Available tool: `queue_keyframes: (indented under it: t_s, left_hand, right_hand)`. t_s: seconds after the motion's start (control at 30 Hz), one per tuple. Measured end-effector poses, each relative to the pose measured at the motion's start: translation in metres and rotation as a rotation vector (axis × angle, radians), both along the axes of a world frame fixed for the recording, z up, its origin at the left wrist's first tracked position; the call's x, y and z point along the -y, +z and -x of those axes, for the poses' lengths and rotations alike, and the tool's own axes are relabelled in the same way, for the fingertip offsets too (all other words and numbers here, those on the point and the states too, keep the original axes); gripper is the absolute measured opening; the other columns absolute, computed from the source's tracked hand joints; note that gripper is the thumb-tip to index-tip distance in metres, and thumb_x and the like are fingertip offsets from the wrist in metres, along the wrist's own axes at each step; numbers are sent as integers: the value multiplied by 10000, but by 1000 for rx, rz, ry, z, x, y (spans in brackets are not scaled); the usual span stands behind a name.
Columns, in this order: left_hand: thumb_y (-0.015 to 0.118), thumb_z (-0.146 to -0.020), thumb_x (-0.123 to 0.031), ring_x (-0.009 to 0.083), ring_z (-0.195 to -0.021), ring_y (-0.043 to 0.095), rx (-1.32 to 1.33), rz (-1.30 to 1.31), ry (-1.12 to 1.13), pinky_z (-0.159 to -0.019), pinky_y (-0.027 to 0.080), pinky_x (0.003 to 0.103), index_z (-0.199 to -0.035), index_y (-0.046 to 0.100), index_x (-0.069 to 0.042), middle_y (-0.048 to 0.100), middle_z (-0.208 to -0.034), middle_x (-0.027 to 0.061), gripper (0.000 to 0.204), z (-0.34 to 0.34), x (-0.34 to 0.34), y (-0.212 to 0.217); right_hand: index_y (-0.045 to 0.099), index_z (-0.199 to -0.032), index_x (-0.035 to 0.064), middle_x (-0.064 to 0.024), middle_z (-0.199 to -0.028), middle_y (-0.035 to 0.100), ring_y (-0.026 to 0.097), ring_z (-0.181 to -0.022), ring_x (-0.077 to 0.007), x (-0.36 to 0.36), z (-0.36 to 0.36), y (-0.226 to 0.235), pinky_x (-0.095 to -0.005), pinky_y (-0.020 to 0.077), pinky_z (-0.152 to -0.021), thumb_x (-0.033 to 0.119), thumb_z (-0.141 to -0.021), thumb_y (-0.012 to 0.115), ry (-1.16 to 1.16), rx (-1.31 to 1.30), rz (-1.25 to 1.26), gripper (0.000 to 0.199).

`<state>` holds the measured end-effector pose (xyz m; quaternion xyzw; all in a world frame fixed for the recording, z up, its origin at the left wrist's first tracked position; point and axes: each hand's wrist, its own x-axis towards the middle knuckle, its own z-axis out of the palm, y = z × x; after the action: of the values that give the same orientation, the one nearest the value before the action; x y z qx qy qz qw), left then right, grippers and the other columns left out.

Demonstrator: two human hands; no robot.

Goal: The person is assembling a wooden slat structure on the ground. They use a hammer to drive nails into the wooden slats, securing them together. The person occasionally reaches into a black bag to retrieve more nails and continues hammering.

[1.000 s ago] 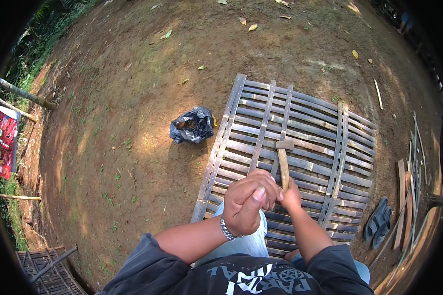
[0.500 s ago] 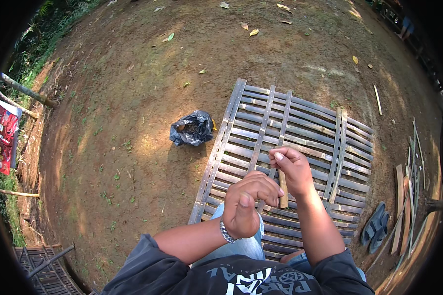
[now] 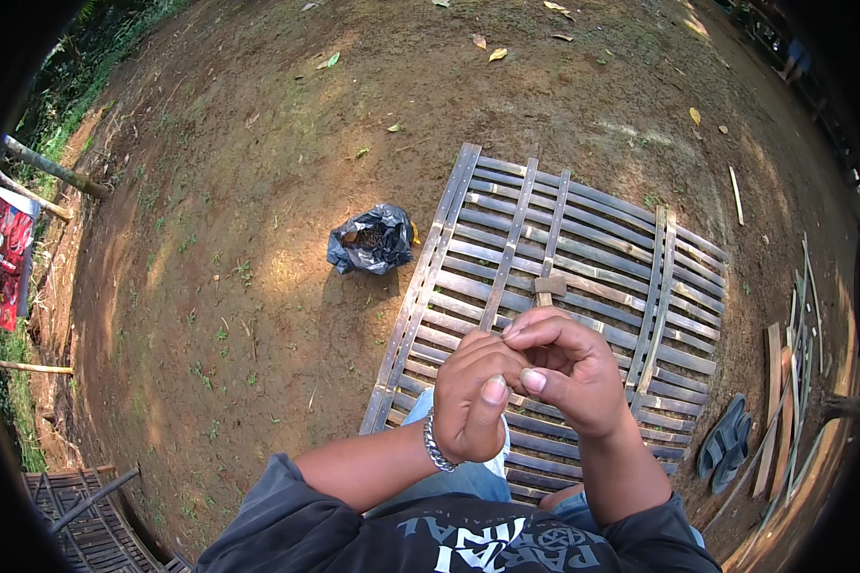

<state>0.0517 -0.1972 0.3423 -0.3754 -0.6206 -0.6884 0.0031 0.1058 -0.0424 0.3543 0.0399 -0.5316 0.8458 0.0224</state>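
Fingertip work is, I judge, the step in hand: left hand (image 3: 478, 387) curled, right hand (image 3: 583, 372) narrowed against it; I cannot tell what either holds. The next move calls for a steady pinch. One hammer (image 3: 549, 285) lies midway between the side edges of one slatted platform (image 3: 441, 224); one black bag (image 3: 387, 256) sits off its left edge, two sandals (image 3: 721, 435) off its right.

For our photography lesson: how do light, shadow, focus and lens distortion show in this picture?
In the head view, sunlight dapples the bare soil; in that view, the black plastic bag casts a shadow below it; the head fisheye bows the slatted bamboo panel and leaves black corners; there, the left hand and right hand look fairly sharp.
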Motion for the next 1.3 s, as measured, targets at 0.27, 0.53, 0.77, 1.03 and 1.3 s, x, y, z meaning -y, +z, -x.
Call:
queue_keyframes:
  t_s: [0.27,0.53,0.77,1.03,1.3]
  left_hand:
    - [402,-1006,-225,307,-733,613,-5,33,21,-747,427,401,-830,621,-20,647,-799,142,348,2,-2,-1]
    - [383,-1033,-225,308,-785,631,109,84,46,-792,457,408,-872,649,3,671,-828,156,386,3,-1,-27]
    - [411,-1076,-272,318,-746,627,351,192,61,-728,481,410,-917,653,20,651,-809,161,411,18,-7,-90]
    - [642,-977,-173,181,-757,653,297,468,1011,-731,526,335,-968,657,-12,704,-851,90,162,208,45,-257]
    - [570,-868,-117,414,-1001,705,268,1418,767,-900,545,491,-950,761,-47,731,-1026,249,219,326,112,-308]
  right_hand:
    - [658,-1178,-34,-126,-1229,582,601,-1166,-200,-1,-1,-4,-344,501,-1007,31,-904,718,-39,22,-57,288]
    - [659,-1179,-32,-123,-1236,579,604,-1168,-196,3,2,-23,-346,507,-1008,58,-934,702,-82,107,-129,265]
    - [651,-1216,-18,-74,-1117,649,629,-1060,-151,-4,12,-91,-315,523,-926,136,-973,690,-120,437,-168,291]
    - [639,-1249,-19,-33,-993,677,621,-898,-93,-35,-6,-199,-270,518,-793,203,-971,706,-348,776,-336,362]
    - [639,-1226,-32,-103,-972,697,664,-849,-171,-53,-72,-268,-328,548,-813,215,-929,730,-460,912,-723,396]
